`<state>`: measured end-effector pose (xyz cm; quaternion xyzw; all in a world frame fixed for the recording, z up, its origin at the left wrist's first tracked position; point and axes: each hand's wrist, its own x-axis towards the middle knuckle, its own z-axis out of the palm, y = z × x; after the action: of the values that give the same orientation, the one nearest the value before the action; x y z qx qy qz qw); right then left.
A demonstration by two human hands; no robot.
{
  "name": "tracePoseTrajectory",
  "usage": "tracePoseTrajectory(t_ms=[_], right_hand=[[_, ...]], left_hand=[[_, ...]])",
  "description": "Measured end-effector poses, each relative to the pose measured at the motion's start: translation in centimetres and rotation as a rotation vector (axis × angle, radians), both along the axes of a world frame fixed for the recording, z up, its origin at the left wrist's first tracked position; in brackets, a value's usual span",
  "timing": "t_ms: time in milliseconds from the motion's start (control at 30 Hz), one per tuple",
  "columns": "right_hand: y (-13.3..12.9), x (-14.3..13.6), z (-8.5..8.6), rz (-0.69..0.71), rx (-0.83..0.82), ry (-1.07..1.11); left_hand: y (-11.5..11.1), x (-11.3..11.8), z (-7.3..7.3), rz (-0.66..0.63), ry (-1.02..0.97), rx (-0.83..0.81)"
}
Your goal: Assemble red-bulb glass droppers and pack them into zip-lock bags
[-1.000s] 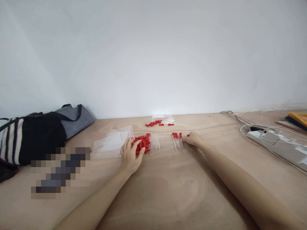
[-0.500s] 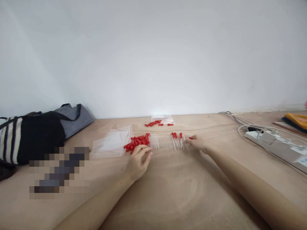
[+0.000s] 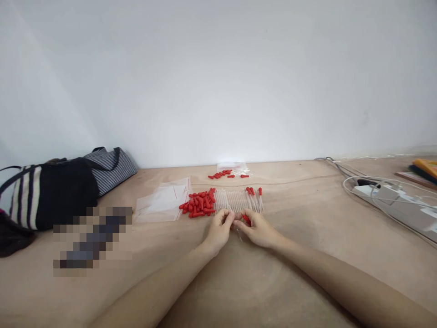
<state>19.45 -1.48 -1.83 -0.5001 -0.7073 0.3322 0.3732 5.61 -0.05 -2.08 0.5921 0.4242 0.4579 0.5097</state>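
My left hand (image 3: 220, 232) and my right hand (image 3: 257, 228) meet fingertip to fingertip at the near side of a row of thin clear dropper tubes (image 3: 232, 198). A red rubber dropper bulb (image 3: 246, 220) shows within the closed fingers of my right hand. The left thumb and fingers are pinched together; what they grip is mostly hidden. Below the fingertips a faint thin clear piece (image 3: 239, 235) sticks out, perhaps a tube. Left of the row lies a pile of red rubber bulbs (image 3: 200, 203). Several tubes at the right end carry red bulbs (image 3: 260, 190).
Clear zip bags (image 3: 160, 202) lie left of the pile. Farther back are more red bulbs (image 3: 220, 174) and a small bag (image 3: 232, 167). A striped bag (image 3: 111, 171) stands at left, a power strip (image 3: 392, 205) with cables at right.
My right hand has come left and nearer with the red bulb from beyond the row's right end. My left hand has moved right, away from the pile, and the two now touch.
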Motion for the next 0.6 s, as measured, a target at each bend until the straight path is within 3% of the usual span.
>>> tracePoseTrajectory(t_ms=[167, 300, 467, 600], right_hand=[[0.7, 1.2, -1.4, -0.012, 0.022, 0.177], [1.0, 2.1, -2.0, -0.009, 0.066, 0.179], [0.7, 1.5, -2.1, 0.043, 0.082, 0.176], [0.7, 1.1, -2.2, 0.052, 0.107, 0.152]], left_hand=[[0.9, -2.0, 0.8, 0.009, -0.057, -0.069], [1.4, -4.2, 1.4, 0.009, 0.212, 0.208], [0.7, -5.0, 0.5, -0.031, 0.638, 0.638], [0.6, -4.5, -0.2, -0.079, 0.726, 0.715]])
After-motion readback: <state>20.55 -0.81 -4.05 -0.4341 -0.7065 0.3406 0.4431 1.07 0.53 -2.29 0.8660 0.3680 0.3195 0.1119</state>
